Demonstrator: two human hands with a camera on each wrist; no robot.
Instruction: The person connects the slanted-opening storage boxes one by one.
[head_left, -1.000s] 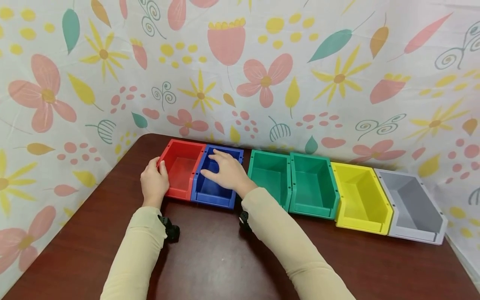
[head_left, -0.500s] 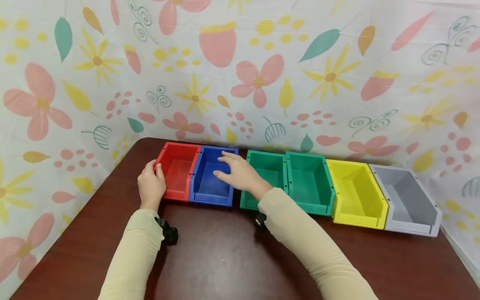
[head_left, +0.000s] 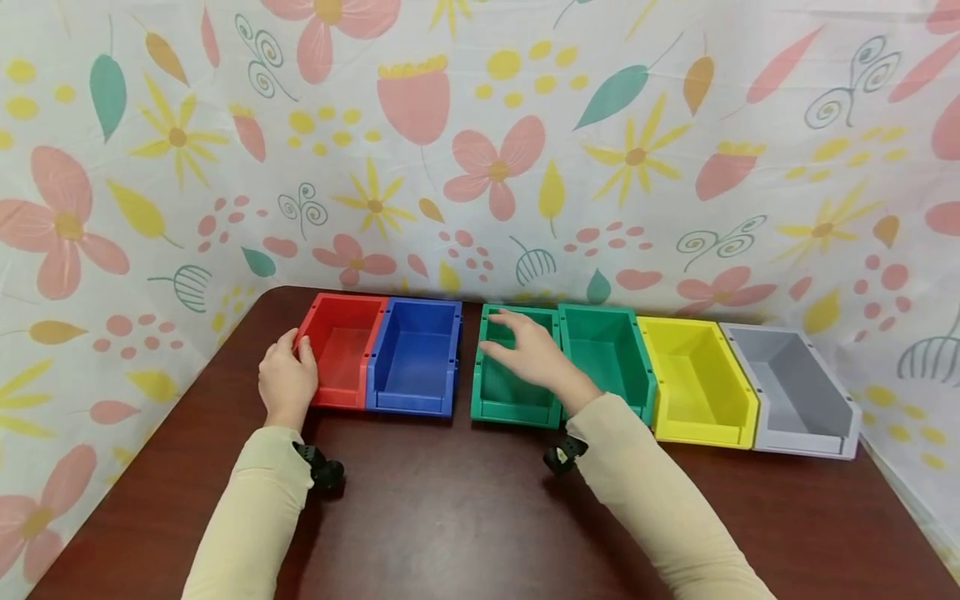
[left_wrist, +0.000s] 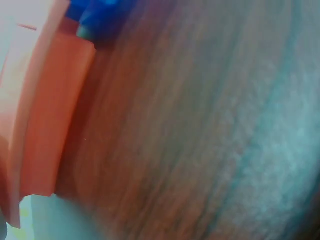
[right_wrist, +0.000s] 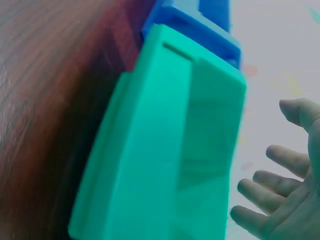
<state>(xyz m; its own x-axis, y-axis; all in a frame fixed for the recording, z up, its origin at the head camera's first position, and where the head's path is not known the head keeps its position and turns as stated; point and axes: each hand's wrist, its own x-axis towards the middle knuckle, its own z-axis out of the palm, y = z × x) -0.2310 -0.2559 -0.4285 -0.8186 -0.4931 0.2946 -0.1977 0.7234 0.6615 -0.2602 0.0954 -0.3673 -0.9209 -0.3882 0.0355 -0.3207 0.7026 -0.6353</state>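
Right hand [head_left: 536,350] farther right, loose above left green bin [head_left: 513,392] — red bin [head_left: 347,357] in left hand's [head_left: 288,377] grip

Brown table [head_left: 442,517] under six bins [head_left: 609,358]

Floral-patterned sheet [head_left: 480,150] spans the upper frame; brown surface [head_left: 442,517] fills the lower frame. Yellow bin [head_left: 697,383] and grey bin [head_left: 798,387] adjoin, right of centre.
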